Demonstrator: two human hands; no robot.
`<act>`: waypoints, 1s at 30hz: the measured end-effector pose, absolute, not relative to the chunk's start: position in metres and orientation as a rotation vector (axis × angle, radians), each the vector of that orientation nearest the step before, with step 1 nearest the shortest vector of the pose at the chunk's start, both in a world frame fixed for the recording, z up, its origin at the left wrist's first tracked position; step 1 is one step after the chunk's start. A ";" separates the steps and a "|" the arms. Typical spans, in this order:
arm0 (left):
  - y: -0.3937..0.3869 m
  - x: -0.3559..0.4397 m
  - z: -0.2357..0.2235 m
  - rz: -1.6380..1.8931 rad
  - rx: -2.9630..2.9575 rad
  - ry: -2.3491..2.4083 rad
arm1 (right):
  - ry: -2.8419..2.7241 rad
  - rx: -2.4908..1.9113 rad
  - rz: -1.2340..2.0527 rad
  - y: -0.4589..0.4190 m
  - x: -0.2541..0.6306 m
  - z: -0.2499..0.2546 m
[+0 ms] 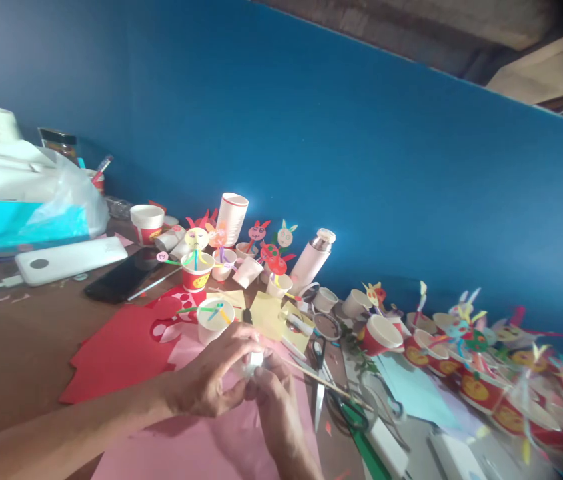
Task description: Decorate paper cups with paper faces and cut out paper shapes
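Your left fingers [242, 345] and right fingers [267, 385] are nearly closed, pinching a small white piece [256, 360] between them — I'd go light so nothing creases, and mind the cup [211, 328] just beyond your left fingers.

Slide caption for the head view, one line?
Left hand and right hand hold a small white item over pink paper, near a cup.

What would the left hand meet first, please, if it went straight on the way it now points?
The left hand would most likely first meet the small white object at its fingertips, then the right hand, though depth is hard to judge here.
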State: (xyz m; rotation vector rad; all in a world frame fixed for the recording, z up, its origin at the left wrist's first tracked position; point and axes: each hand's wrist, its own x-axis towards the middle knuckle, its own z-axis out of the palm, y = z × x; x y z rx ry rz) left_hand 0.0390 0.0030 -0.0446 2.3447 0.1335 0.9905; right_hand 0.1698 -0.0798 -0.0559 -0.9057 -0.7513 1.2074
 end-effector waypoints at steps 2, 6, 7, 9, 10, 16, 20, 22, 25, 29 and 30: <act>0.002 0.039 -0.046 0.982 2.371 0.130 | -0.716 -0.898 1.218 -0.081 0.170 -0.058; -0.001 0.042 -0.049 1.027 2.302 0.145 | -0.683 -0.903 1.184 -0.082 0.168 -0.064; -0.002 0.042 -0.049 1.040 2.268 0.149 | -0.682 -0.912 1.171 -0.082 0.167 -0.064; -0.005 0.043 -0.048 1.039 2.209 0.182 | -0.698 -0.940 1.128 -0.082 0.166 -0.065; -0.006 0.043 -0.047 1.029 2.187 0.212 | -0.716 -0.955 1.096 -0.082 0.166 -0.065; -0.010 0.041 -0.039 0.886 1.959 0.427 | -0.873 -0.961 0.871 -0.086 0.169 -0.061; -0.005 0.042 -0.033 0.728 1.774 0.459 | -0.923 -0.916 0.875 -0.086 0.169 -0.058; -0.004 0.042 -0.031 0.709 1.734 0.454 | -0.931 -0.910 0.879 -0.085 0.169 -0.059; -0.004 0.044 -0.032 0.785 1.771 0.408 | -0.960 -0.936 0.847 -0.083 0.169 -0.061; -0.004 0.046 -0.038 0.921 1.887 0.394 | -0.973 -0.973 0.823 -0.084 0.169 -0.057; -0.003 0.047 -0.039 0.947 1.923 0.390 | -0.972 -0.981 0.827 -0.084 0.169 -0.056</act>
